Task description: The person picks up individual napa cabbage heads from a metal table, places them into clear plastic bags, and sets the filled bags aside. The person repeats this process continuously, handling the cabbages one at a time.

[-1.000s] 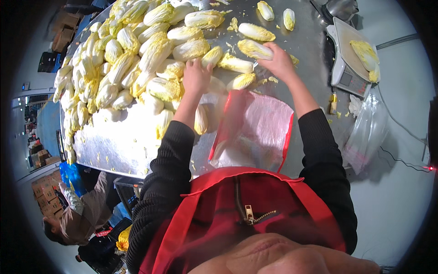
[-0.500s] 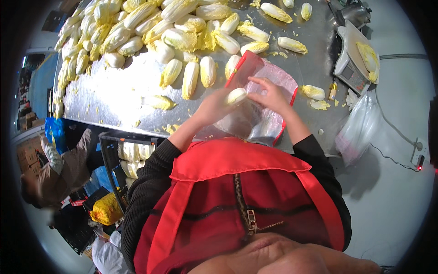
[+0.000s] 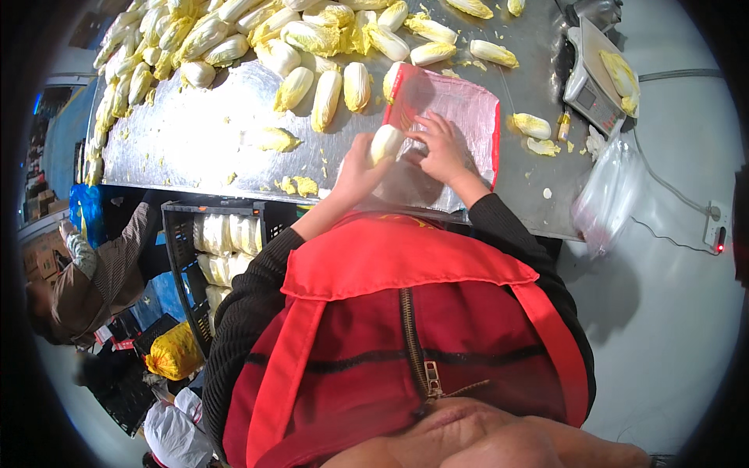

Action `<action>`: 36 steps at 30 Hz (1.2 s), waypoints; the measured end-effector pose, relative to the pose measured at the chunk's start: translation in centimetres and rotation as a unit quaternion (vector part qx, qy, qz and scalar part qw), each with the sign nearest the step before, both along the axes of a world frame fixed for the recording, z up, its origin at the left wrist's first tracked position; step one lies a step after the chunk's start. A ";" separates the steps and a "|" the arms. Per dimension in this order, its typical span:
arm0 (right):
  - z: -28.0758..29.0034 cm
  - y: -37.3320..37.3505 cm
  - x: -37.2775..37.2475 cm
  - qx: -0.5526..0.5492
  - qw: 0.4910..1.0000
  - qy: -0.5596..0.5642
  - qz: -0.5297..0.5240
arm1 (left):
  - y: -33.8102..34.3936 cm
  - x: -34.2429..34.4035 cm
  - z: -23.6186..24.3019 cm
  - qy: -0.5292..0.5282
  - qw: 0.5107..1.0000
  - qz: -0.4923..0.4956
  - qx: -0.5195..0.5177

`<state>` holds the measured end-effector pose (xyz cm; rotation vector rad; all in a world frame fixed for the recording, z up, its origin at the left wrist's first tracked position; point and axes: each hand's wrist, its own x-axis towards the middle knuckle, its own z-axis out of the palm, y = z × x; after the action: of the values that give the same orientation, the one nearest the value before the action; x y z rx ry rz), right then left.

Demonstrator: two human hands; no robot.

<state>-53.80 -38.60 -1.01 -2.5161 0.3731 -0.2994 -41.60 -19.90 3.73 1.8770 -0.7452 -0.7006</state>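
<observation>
Small cabbage (image 3: 387, 143) in the left hand (image 3: 358, 169), beside the right hand (image 3: 443, 154)

The left hand is closed around the cabbage from its left and near side. The cabbage lies over the left part of a red-edged bag (image 3: 460, 95), which is spread flat on the metal table (image 3: 191, 152); whether the two touch cannot be told. Its long axis runs from near to far, leaning slightly right, and its pale end appears to be the far one. The right hand, to the right of the cabbage and over the bag, has its fingers parted and holds nothing visible; its fingertips point left, toward the cabbage, but contact cannot be confirmed. The left hand is thus the nearer, being the one that grips. Three loose cabbages (image 3: 327, 101) lie at the far left of the bag, before a larger pile (image 3: 207, 35); a scale (image 3: 591, 58) stands at the far right.
</observation>
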 end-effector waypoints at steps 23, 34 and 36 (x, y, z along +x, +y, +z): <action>2.2 -15.5 3.7 0.049 0.973 -0.170 -0.148 | -2.1 -1.5 -5.0 -0.164 0.966 0.114 0.167; 2.5 -23.0 6.9 -0.139 0.920 0.294 -0.218 | -3.5 -2.0 -3.4 -0.146 0.961 0.138 0.192; 4.4 -20.9 4.9 0.045 0.954 0.204 -0.215 | -3.7 -1.6 -2.6 -0.108 0.964 0.142 0.199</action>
<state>-48.88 -59.54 3.38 -2.3749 1.0798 0.0812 -43.20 -23.56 1.10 2.3991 -0.4737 -0.4909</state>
